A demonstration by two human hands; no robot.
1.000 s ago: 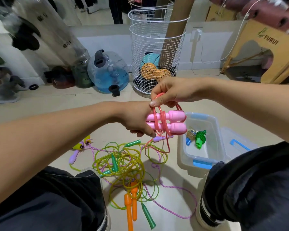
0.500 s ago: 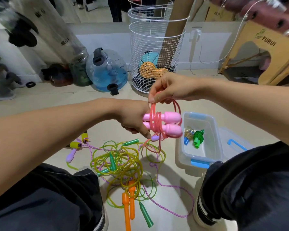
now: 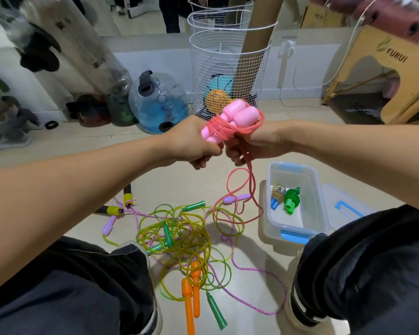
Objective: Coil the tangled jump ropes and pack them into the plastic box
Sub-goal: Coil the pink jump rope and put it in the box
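Left hand (image 3: 194,143) is gripping the pink handles (image 3: 230,119); right hand (image 3: 257,143) fingers are clenching the red rope (image 3: 242,189), tail hanging to the floor by the plastic box (image 3: 321,209).

Even, soft indoor light is filling the scene, bright enough that colours are reading clearly. Faint, diffuse shadows are lying on the floor (image 3: 247,269) below the hands (image 3: 194,143), beside the plastic box (image 3: 264,228) to their lower right. The wide-angle lens is bending straight lines towards the edges, stretching the forearms. The objects far to the upper left of the hands are looking smeared and soft, while the hands themselves are staying fairly sharp.
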